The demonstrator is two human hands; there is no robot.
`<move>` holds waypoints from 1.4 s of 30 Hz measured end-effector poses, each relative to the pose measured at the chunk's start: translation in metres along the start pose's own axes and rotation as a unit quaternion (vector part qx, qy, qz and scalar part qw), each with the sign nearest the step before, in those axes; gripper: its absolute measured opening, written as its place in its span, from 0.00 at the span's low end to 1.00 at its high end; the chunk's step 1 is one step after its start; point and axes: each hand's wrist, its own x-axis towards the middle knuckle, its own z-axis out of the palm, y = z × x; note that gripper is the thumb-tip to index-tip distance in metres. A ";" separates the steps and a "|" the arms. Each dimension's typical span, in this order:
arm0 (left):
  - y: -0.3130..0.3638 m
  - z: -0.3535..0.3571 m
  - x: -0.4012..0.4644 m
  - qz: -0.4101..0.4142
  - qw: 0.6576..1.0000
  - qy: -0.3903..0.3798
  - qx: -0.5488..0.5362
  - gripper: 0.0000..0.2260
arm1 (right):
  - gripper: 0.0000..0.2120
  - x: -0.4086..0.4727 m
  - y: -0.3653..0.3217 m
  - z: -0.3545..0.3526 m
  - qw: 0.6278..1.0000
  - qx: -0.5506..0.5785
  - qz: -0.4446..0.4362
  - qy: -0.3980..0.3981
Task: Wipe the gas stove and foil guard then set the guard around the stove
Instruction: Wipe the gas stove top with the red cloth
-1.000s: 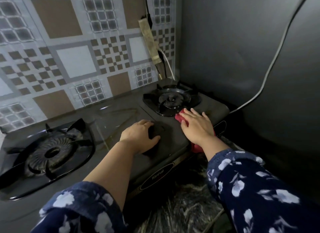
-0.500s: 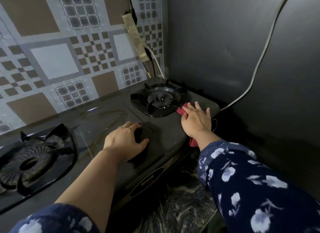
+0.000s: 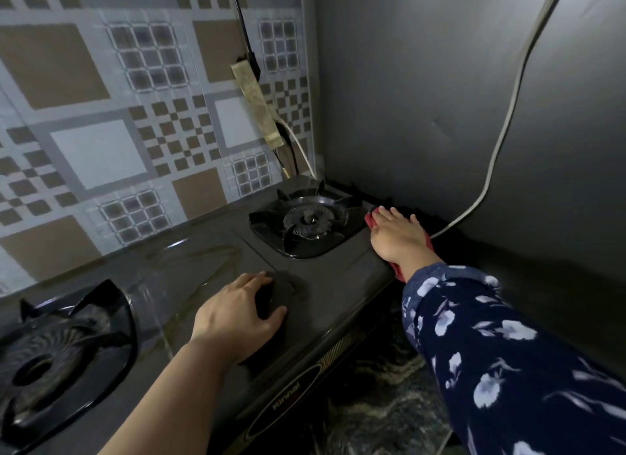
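Patterned tiles and a dark side panel frame a tight corner, and the cloth is being worked right at the edge of it. The red cloth is pinned flat under the right hand, fingers spread and pressed down on it rather than curled around it, at the stove's far right rim, just beside the right burner. Firm, even palm pressure is called for here, with the fabric kept bunched under the fingertips so the narrow strip between burner tray and panel is reached. A white cable runs down close behind; it is best left undisturbed. The left hand is laid flat, fingers loosely together, on the stove's middle, clamped on nothing, bracing the body. The top is seen glossy and dark, streaked with wet smears; the pan supports are ridged black metal. The foil guard is not made out in this view.
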 end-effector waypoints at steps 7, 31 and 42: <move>0.006 -0.007 -0.004 -0.009 0.999 -0.041 -0.015 0.26 | 0.24 -0.061 -0.035 0.015 0.997 0.017 -0.066 0.023; -0.023 -0.029 -0.046 -0.047 0.996 -0.050 -0.059 0.21 | 0.24 -0.181 -0.127 0.023 0.981 0.026 -0.182 -0.060; -0.058 -0.033 -0.041 -0.069 0.997 -0.026 -0.031 0.22 | 0.25 -0.145 -0.164 0.021 0.954 -0.023 -0.291 -0.063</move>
